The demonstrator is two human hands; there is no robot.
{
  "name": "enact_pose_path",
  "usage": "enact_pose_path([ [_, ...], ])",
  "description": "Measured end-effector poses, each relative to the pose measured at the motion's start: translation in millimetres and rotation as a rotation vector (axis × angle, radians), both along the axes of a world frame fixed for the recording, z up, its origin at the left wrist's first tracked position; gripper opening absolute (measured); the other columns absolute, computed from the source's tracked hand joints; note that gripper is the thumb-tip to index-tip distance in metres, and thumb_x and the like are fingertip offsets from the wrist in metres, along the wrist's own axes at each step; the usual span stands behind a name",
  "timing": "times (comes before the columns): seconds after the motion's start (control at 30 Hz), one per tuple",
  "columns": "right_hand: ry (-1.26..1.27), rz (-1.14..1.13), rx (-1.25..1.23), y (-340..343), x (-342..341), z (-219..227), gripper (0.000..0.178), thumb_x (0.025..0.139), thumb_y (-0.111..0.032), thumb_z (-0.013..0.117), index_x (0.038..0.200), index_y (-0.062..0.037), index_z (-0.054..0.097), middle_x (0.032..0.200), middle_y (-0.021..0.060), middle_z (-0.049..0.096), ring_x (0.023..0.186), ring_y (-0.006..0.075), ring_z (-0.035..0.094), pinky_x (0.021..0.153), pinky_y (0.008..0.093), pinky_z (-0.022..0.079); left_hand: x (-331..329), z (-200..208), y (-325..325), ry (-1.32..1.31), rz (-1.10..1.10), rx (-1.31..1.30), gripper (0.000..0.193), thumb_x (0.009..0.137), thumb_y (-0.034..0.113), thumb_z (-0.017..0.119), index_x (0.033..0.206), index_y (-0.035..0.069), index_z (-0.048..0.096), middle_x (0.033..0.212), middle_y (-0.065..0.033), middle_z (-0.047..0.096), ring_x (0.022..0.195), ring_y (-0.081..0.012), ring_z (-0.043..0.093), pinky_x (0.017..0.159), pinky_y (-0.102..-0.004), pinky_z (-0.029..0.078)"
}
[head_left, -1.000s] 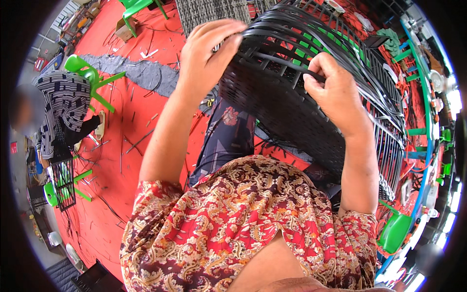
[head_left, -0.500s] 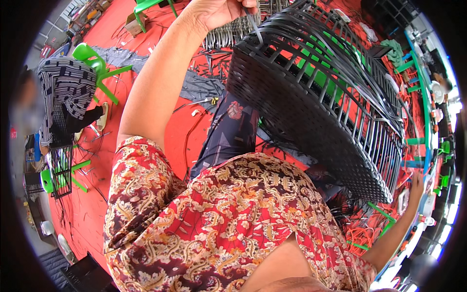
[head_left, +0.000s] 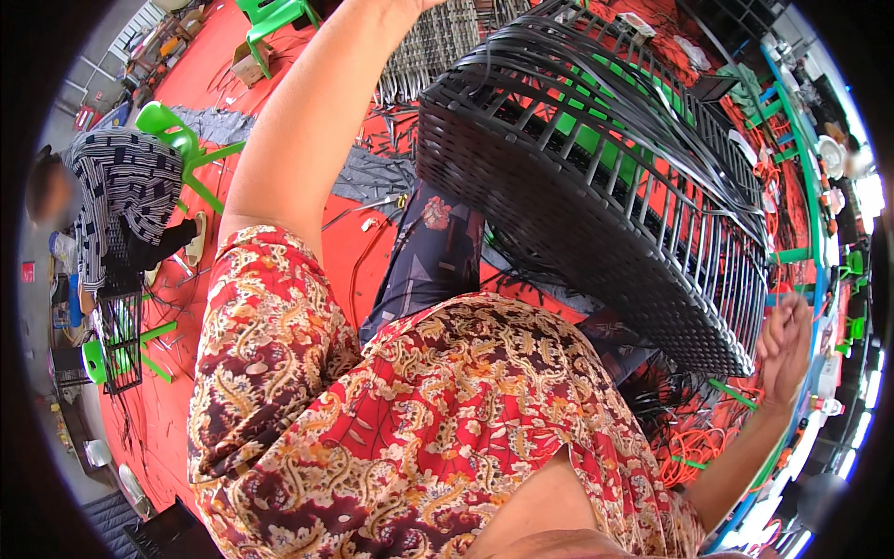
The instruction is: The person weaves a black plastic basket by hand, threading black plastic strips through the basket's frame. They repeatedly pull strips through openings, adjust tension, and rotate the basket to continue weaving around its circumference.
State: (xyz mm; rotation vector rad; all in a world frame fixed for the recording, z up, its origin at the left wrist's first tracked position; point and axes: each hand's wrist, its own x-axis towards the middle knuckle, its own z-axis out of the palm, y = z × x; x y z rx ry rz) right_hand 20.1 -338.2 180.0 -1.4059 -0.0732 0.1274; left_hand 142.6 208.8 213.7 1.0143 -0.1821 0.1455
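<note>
A black woven frame [head_left: 559, 219] of plastic strips stands tilted over my legs. Its near side is densely woven; bare ribs and long loose black strips [head_left: 610, 79] lie along its upper side. My left arm reaches up past the frame's far left corner. Only the base of my left hand [head_left: 414, 6] shows at the top edge, its fingers cut off. Beyond the frame's right end is my right hand [head_left: 785, 349], raised with fingers curled; whatever they may hold is too small to make out.
A green chair [head_left: 605, 121] shows through the ribs. A yellow-handled tool [head_left: 400, 200] lies on the red floor [head_left: 321, 270] among strip scraps. At left, a person in a patterned top [head_left: 130, 177] bends over a black frame beside green chairs. Orange cord [head_left: 694, 452] lies at right.
My left hand has moved up, mostly out of view; the grey strip it held no longer shows in it. My right hand has come lower and turned, its curled fingers now plainer.
</note>
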Motion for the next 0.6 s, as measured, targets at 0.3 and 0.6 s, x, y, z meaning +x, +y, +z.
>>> enact_pose_path([
  [0.3,-0.471,0.297,-0.106,184,59,36,0.028,0.092,-0.023,0.056,0.109,-0.0009,0.060,0.090,0.0045,0.064,0.055,-0.0007,0.036,0.046,0.0150,0.029,-78,47,29,-0.230,1.104,1.222,0.030,0.084,0.022,0.062,0.105,0.001,0.060,0.107,-0.0120,0.057,0.092,-0.0218,0.056,0.079,-0.0308,0.046],
  [0.6,-0.478,0.568,-0.154,248,59,20,0.020,0.092,-0.020,0.057,0.095,-0.0011,0.063,0.059,-0.0066,0.041,0.052,0.0012,0.035,0.047,0.0170,0.030,-119,31,-94,-0.361,0.043,1.458,0.019,0.090,0.020,0.061,0.096,0.004,0.065,0.086,-0.0024,0.066,0.076,-0.0137,0.059,0.068,-0.0263,0.048],
])
